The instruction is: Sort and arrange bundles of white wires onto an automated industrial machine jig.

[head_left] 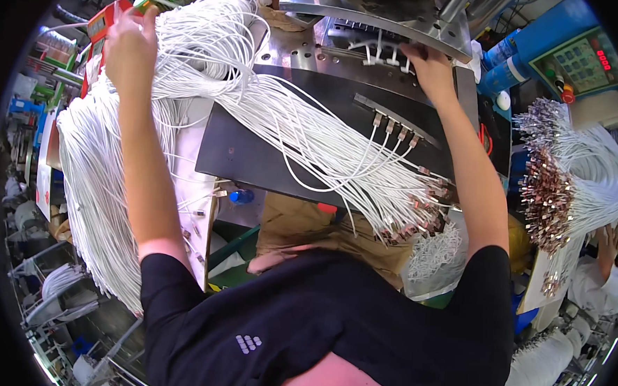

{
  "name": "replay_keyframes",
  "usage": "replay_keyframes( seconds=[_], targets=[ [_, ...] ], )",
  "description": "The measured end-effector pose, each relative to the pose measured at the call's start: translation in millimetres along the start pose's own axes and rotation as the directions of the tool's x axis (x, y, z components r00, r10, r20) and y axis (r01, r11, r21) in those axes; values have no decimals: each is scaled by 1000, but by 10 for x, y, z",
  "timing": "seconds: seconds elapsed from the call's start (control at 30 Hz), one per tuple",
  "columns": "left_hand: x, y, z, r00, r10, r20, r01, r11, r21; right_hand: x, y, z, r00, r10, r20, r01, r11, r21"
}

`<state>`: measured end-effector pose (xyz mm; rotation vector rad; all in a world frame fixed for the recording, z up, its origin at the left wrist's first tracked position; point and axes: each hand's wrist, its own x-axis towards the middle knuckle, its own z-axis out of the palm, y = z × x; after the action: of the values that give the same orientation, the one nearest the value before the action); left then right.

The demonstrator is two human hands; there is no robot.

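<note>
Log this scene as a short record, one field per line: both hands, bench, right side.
Left hand: blurred, beside a coil of white cables; grip unclear
Right hand: below an upper metal plate, near a branching white plastic piece; contact unclear
Bench: black board, with a metal bar and four cable connectors along it
Right side: control panel, red display lit

Red digits (603, 60) glow on the panel (564, 67), upper right, its key labels apparently unreadable; your shirt (331, 309), bottom centre, bears pale slanted bars (249, 343).
</note>
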<state>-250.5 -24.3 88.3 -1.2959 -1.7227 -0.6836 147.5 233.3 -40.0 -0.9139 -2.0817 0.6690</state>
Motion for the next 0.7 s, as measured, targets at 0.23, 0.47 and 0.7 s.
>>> replay_keyframes(
  seconds=[0.23,0.47,0.7],
  targets=[
    [-796,1674,225,717,281,638,119,852,-509,-684,-153,-368,963,-175,205,262,791,-552],
    [-841,924,436,668,11,744,-14,1000,-1,-1143,-323,-893,907,-48,418,137,973,-186],
    [-865,2378,-57,855,303,422,151,632,-760,-1170,-234,-754,911,-74,406,189,949,-251]
  ],
)
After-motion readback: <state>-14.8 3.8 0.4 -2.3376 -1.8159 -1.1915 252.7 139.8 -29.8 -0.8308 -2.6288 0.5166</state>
